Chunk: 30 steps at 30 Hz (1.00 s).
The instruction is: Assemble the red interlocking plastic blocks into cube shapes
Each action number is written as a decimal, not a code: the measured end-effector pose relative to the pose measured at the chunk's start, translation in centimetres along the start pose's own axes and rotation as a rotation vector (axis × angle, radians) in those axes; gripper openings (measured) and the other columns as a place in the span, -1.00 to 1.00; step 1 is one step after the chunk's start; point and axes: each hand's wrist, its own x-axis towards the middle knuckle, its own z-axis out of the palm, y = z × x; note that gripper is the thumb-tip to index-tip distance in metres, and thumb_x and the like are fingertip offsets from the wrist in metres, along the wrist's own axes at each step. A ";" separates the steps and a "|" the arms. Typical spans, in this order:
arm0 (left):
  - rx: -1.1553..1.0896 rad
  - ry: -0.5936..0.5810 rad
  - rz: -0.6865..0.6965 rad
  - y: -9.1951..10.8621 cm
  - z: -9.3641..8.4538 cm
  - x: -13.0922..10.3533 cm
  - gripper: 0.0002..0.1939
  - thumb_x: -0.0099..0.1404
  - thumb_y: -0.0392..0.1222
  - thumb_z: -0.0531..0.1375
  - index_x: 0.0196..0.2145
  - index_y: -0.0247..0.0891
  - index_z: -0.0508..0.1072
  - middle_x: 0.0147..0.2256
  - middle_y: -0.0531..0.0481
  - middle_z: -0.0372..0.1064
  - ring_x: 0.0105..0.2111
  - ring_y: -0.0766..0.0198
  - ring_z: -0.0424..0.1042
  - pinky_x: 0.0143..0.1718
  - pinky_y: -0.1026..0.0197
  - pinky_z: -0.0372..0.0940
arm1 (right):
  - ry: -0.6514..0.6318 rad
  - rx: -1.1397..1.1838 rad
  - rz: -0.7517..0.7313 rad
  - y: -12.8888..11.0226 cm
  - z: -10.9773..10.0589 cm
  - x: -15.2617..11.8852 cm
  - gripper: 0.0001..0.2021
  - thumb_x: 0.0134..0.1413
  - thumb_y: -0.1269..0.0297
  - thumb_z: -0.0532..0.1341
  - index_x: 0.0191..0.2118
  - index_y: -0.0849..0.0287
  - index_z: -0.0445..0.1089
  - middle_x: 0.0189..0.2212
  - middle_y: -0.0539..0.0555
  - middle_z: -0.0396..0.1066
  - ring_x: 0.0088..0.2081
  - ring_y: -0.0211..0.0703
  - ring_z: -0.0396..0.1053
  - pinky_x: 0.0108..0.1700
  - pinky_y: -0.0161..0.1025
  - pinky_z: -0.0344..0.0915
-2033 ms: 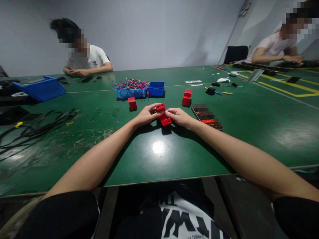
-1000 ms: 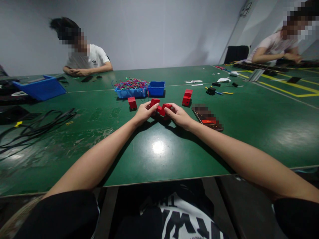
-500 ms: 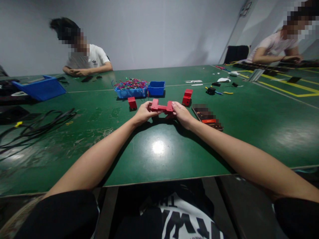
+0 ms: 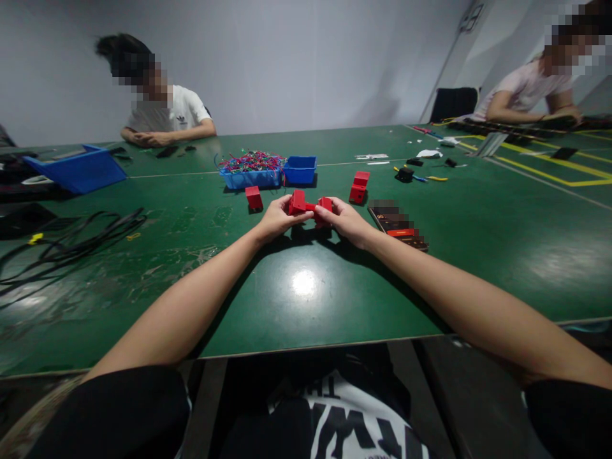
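- left hand (image 4: 276,218) and right hand (image 4: 345,221) meet over the middle of the green tabletop (image 4: 306,287), both pinching one red part (image 4: 310,205) between them, held a bit above the surface
- left grip: fingers curled closed round the left block end of the red part; right grip: fingers closed on the right block end; thumbs on the near side
- red part looks like two chunky blocks joined by a thin middle bar; long axis runs left-right, roughly level, ends pointing at each palm
- held from both ends likely so the two halves can be pressed or turned against each other; exact joint too small to tell
- forearms stretched out from the near edge, hands well away from the body, probably to work close to the spare parts
- loose red block (image 4: 254,197) on the tabletop just far-left of the left hand, red stacked piece (image 4: 359,187) far-right of the right hand, both apart from the hands
- blue tray of coloured wires (image 4: 251,171) and small blue bin (image 4: 299,170) side by side beyond the hands
- dark phone (image 4: 396,225) flat, just right of the right hand
- black cables (image 4: 71,236) at the left, bigger blue bin (image 4: 76,169) at far left
- two other people seated at the far side, left and right, hands on their own work
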 end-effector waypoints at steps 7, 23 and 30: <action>0.095 0.036 0.108 -0.2 -0.1 -0.1 -0.37 -0.08 0.22 0.39 -0.22 -0.32 0.39 -0.36 0.01 0.43 -0.38 0.31 0.37 -0.25 0.25 0.27 | -0.148 -0.199 -0.106 0.6 -0.9 0.1 -0.46 -0.25 0.26 0.44 -0.09 0.16 0.28 -0.28 0.00 0.45 -0.23 -0.14 0.42 -0.08 -0.13 0.36; 0.978 -0.078 0.845 -0.2 0.4 -1.0 -0.42 0.23 0.21 0.17 0.00 -0.33 0.30 -0.25 -0.15 0.44 -0.32 0.15 0.42 -0.24 0.14 0.24 | -0.245 -0.412 -0.301 0.0 -0.3 -0.4 -0.50 -0.24 0.18 0.42 -0.12 0.20 0.34 -0.23 0.03 0.44 -0.23 -0.13 0.38 -0.15 -0.19 0.30; 0.959 -0.119 0.923 -0.4 0.5 -1.1 -0.43 0.22 0.06 0.23 0.06 -0.30 0.22 -0.13 -0.19 0.42 -0.27 0.16 0.44 -0.24 0.15 0.28 | -0.239 -0.385 -0.267 -0.2 -0.3 -0.5 -0.45 -0.31 0.14 0.45 -0.14 0.18 0.33 -0.25 -0.01 0.41 -0.23 -0.14 0.36 -0.16 -0.21 0.27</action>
